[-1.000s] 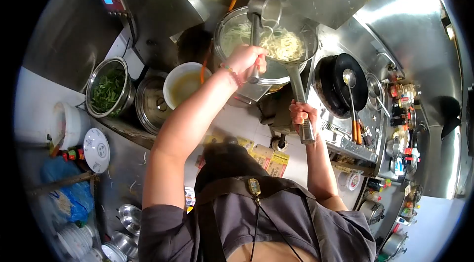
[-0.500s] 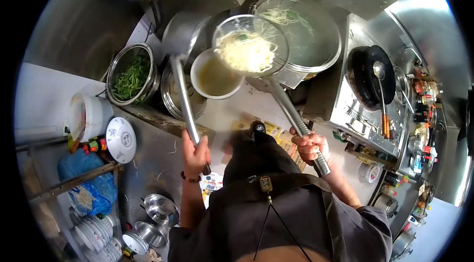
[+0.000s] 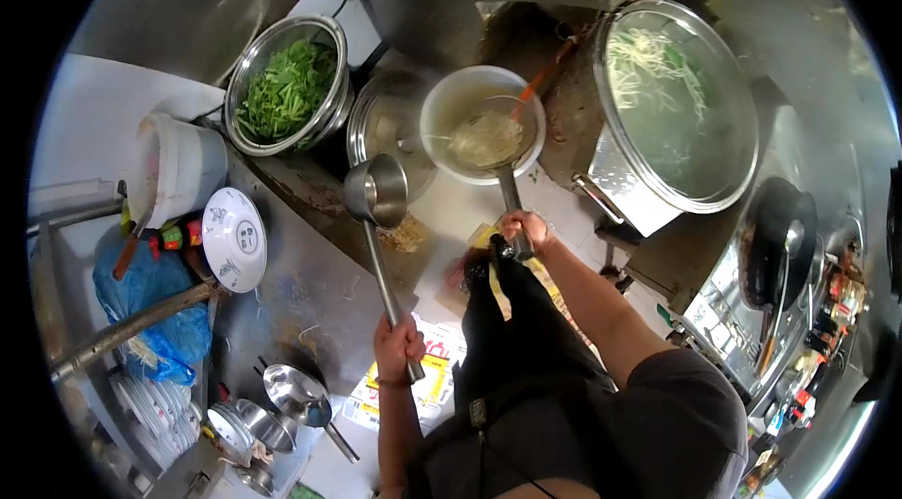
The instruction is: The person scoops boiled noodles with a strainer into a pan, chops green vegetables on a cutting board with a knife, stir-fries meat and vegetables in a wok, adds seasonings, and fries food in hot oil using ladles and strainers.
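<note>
My left hand [image 3: 399, 349] is closed round the handle of a deep steel ladle [image 3: 383, 194], whose cup looks empty and sits left of the white container. My right hand [image 3: 524, 229] grips the handle of a strainer [image 3: 508, 187]. Its basket is down inside the white round container [image 3: 429, 109], which has cloudy liquid in it. Pale noodles [image 3: 484, 139] lie in the basket, partly in the liquid. To the right stands a large steel pot [image 3: 686, 203] of water with loose noodles [image 3: 648, 57] floating in it.
A steel pot of green leaves [image 3: 289, 90] stands at the upper left, beside an open steel pot [image 3: 362, 137]. A white bowl [image 3: 235, 241] leans near a blue bag [image 3: 155, 302]. At the right, a black wok [image 3: 775, 236] rests on the stove. Steel bowls [image 3: 296, 394] sit lower left.
The strainer of noodles has gone from the air down into the white container. My left hand has lowered the ladle towards me. The head view has shifted.
</note>
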The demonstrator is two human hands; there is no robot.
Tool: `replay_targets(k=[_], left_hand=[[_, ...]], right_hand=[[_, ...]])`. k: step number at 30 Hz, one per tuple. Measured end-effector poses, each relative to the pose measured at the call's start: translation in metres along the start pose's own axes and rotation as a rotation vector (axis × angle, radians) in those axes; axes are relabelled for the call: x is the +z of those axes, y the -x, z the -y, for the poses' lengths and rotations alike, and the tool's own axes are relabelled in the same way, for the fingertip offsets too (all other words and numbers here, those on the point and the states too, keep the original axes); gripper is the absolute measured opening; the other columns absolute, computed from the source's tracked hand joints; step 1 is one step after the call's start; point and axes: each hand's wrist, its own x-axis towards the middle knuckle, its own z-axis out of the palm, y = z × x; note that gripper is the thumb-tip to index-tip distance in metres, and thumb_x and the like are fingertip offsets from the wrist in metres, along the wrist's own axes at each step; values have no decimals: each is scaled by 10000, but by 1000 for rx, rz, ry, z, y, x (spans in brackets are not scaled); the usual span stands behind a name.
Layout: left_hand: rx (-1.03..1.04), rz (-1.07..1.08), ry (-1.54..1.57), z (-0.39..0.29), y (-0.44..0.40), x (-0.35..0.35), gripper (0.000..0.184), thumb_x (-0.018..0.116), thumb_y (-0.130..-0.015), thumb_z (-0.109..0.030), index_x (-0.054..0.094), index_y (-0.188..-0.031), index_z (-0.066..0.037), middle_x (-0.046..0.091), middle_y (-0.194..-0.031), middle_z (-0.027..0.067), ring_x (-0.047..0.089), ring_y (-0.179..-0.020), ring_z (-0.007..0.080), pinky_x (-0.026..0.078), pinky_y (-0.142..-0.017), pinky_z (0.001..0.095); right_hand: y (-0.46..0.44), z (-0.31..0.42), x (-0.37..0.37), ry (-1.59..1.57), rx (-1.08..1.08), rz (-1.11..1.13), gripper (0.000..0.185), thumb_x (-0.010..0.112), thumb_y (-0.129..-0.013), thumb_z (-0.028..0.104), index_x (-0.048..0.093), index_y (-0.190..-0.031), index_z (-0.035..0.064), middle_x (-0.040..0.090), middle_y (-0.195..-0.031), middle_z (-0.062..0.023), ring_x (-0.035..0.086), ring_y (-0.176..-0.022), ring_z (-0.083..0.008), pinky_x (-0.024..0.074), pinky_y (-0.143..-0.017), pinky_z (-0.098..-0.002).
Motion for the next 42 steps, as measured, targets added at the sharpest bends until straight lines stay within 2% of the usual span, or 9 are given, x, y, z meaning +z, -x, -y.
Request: replay_targets(k=[4,7,10,15,17,22,29,36,42], left_hand=[[-83,-134,44,11,4,12,109,438,-806,8,395,-865,-73,371,-568,27,327,-351,85,246,-296,224],[-125,-203,66,18,4,11,121,442,-814,4,394,-889,-77,373,-569,29,331,-350,88,262,-290,223],[-98,-221,70,30,-5,19,109,437,-819,16,411,-877,-73,358,-574,22,298,-331,67,235,-269,208],[-181,-199,35,36,-22,27,120,437,-829,17,396,-885,-81,365,-558,19,333,-341,86,275,-290,218],[-208,-204,32,36,-30,34,109,425,-833,21,398,-866,-79,360,-550,16,321,-332,83,276,-289,219],[-251,-189,-45,35,-44,33,109,422,-846,9,395,-852,-96,359,-555,12,314,-333,80,265,-285,221],[-281,-21,142,50,-63,25,122,417,-872,-11,441,-965,-86,390,-619,21,318,-360,67,259,-298,201],[-321,156,254,40,-53,7,76,391,-902,-49,447,-950,-68,394,-630,18,322,-375,58,268,-309,202],[-358,159,376,0,-12,7,244,393,-927,-143,415,-691,-85,382,-539,-12,353,-367,65,338,-334,198]], right_hand=[[-71,-1,-55,188,136,-492,119,501,-831,78,482,-728,21,495,-589,-66,525,-537,-197,459,-469,-368],[-81,-7,-69,383,143,-588,195,511,-840,125,482,-694,-1,481,-570,-104,497,-481,-213,444,-420,-340],[-112,3,-76,560,131,-414,224,511,-838,142,488,-675,-9,466,-512,-112,489,-425,-235,456,-426,-364],[-154,4,-93,2,132,-243,283,481,-870,171,514,-631,22,521,-512,-116,502,-409,-207,423,-401,-323],[-155,1,-93,14,109,-286,249,489,-871,164,477,-656,38,474,-511,-89,469,-405,-182,416,-403,-315],[-125,-18,-84,432,-21,-414,122,520,-807,90,411,-783,42,413,-543,-47,409,-402,-125,372,-380,-282],[-63,-9,-122,206,-29,-51,201,540,-780,19,375,-878,78,404,-608,-30,371,-427,-91,344,-393,-261],[-11,-24,-78,87,-63,-14,224,544,-798,-3,373,-904,95,422,-656,-51,352,-432,-88,328,-397,-254],[94,-16,10,186,-144,-32,218,545,-783,8,407,-949,39,435,-603,-59,409,-423,-121,370,-388,-275]])
